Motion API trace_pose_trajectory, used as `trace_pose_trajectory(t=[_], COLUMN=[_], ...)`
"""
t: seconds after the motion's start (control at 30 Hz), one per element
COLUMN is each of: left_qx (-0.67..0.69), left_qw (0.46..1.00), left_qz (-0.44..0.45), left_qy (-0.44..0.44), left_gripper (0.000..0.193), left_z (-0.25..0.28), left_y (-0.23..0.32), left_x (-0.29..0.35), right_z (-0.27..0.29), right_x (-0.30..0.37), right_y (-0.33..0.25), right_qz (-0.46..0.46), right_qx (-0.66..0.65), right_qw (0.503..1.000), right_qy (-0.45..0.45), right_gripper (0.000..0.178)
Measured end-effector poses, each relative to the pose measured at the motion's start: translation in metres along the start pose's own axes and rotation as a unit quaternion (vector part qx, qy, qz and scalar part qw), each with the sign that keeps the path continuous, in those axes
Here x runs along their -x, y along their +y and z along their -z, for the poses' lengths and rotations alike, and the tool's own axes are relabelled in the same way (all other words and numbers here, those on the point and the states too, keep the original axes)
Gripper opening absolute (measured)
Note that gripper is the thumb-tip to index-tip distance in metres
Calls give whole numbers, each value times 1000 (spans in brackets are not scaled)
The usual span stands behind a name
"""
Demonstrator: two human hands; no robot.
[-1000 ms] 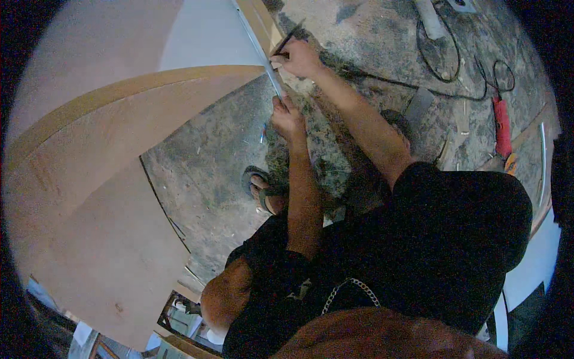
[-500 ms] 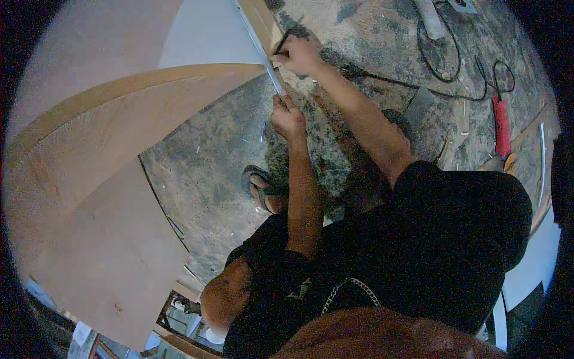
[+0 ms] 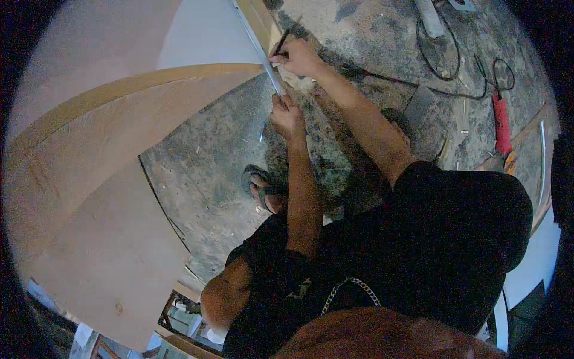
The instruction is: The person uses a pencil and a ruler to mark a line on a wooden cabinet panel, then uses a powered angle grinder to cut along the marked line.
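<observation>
At the far edge of a wood panel (image 3: 119,119), the left hand (image 3: 288,116) pinned a metal straightedge (image 3: 263,54) while the right hand (image 3: 299,58) gripped a pencil (image 3: 281,43) mid-line, marking apparently unfinished.

A rough, mottled grey concrete floor (image 3: 209,173) is carrying everything here, scattered with small chips and dust. A large pale brown wooden board (image 3: 101,197) is covering its left side, with another lighter sheet (image 3: 203,33) lying toward the far edge. A black cable (image 3: 454,72) is looping across the far right part of the floor, and a red power tool (image 3: 501,125) is lying near the right edge beside thin wooden strips (image 3: 463,119).
</observation>
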State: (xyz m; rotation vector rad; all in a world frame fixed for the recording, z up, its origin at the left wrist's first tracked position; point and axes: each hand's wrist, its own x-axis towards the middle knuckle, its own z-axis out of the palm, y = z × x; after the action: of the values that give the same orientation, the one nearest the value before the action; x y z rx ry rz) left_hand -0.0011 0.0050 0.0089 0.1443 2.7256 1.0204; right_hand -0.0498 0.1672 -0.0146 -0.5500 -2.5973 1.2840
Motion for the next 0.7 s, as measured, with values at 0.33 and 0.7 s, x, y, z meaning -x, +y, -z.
trace_pose_trajectory(t=[0.33, 0.7], left_qx=[-5, -1], left_qw=[1000, 999], left_qz=[-12, -19], left_qy=[-2, 26], left_gripper=[42, 44], left_z=[3, -3], left_y=[5, -10], left_x=[4, 1], right_z=[5, 19], right_x=[-16, 10], right_y=[-7, -11], right_qz=[-23, 19], right_qx=[-6, 13], right_qw=[1000, 998], right_qy=[13, -64], right_gripper=[31, 28])
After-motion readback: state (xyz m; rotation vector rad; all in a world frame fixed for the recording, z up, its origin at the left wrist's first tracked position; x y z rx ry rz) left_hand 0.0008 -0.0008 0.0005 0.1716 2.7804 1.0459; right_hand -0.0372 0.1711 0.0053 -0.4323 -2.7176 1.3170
